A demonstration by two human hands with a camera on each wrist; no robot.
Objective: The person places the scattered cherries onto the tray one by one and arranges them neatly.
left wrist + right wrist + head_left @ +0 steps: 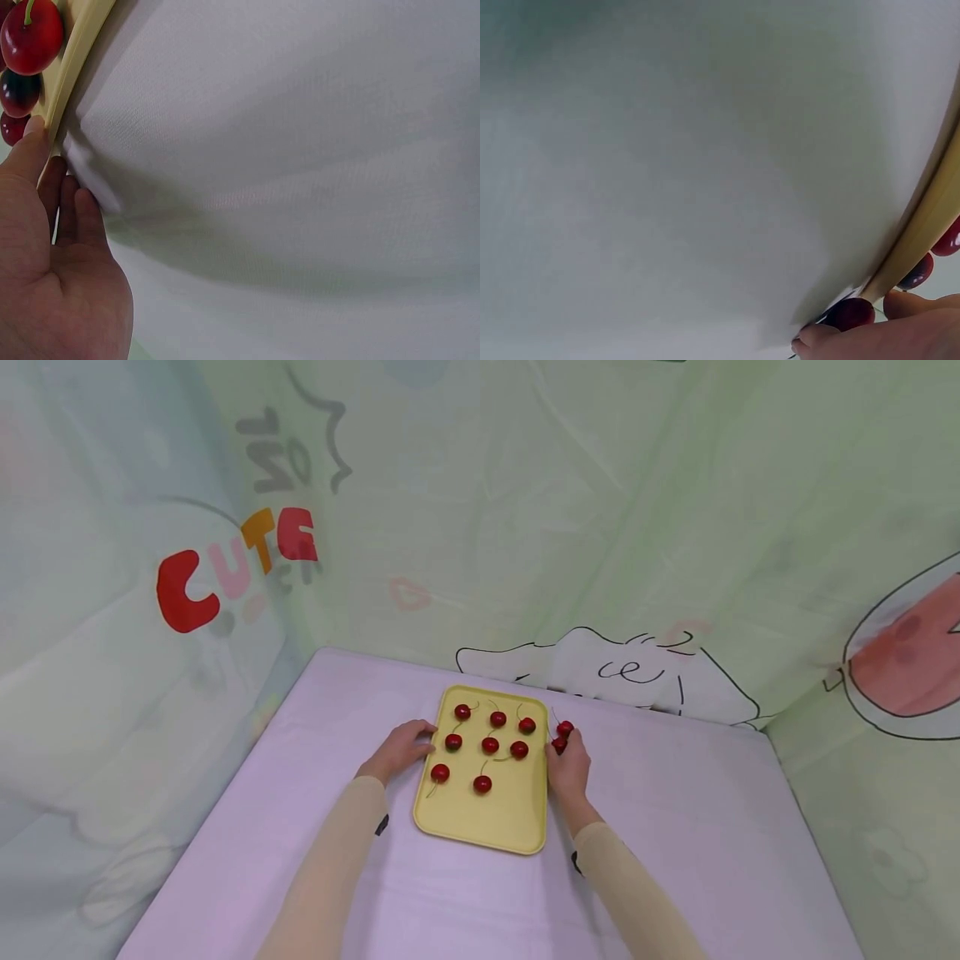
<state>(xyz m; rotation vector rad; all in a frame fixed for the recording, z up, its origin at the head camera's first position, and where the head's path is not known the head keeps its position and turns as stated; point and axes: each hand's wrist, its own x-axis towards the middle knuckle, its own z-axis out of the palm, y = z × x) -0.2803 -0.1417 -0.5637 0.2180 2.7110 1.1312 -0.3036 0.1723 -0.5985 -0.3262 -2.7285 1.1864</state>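
A pale yellow tray (480,827) lies on the cloth with several red cherries on it, thin stems showing. My left hand (397,753) is at the tray's left edge; in the left wrist view its thumb (34,139) lies on the rim and the other fingers curl at the outer side. Along the right edge is my right hand (568,770), its thumb at the rim. Two cherries are at its fingertips outside the tray, the farther one (565,727) beyond the nearer. The right wrist view shows one dark cherry (851,313) between thumb and fingers, against the tray's outer side.
A pale lilac cloth (697,843) covers the table. Printed fabric walls (480,527) rise at the back and on both sides, and the back one stands close behind the tray.
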